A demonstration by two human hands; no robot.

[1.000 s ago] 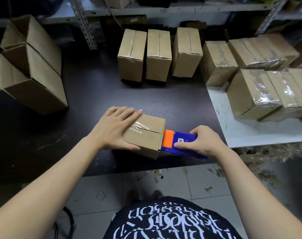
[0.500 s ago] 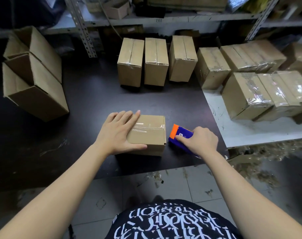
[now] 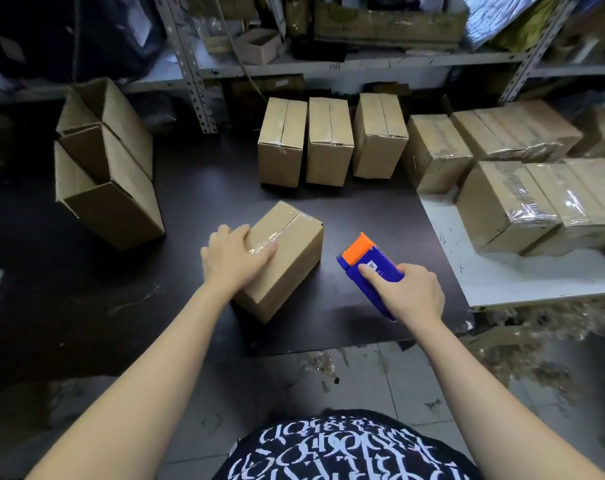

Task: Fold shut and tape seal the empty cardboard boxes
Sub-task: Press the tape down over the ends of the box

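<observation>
A small closed cardboard box (image 3: 290, 251) lies at an angle on the dark table (image 3: 190, 220), a strip of clear tape along its top seam. My left hand (image 3: 235, 259) rests on its near-left end, thumb across the taped top and fingers down the left side. To the right, my right hand (image 3: 410, 292) grips a blue tape dispenser (image 3: 370, 268) with an orange front, held just above the table and apart from the box.
Three sealed boxes (image 3: 328, 140) stand in a row at the back. More taped boxes (image 3: 522, 199) pile on the white board (image 3: 502, 282) at right. Open boxes (image 3: 107, 168) lie stacked at left. Metal shelving (image 3: 328, 60) runs behind. The table's front edge is close to my body.
The dispenser has come away from the box's end and moved right. The box has been turned, its far end swinging away to the right under my left hand.
</observation>
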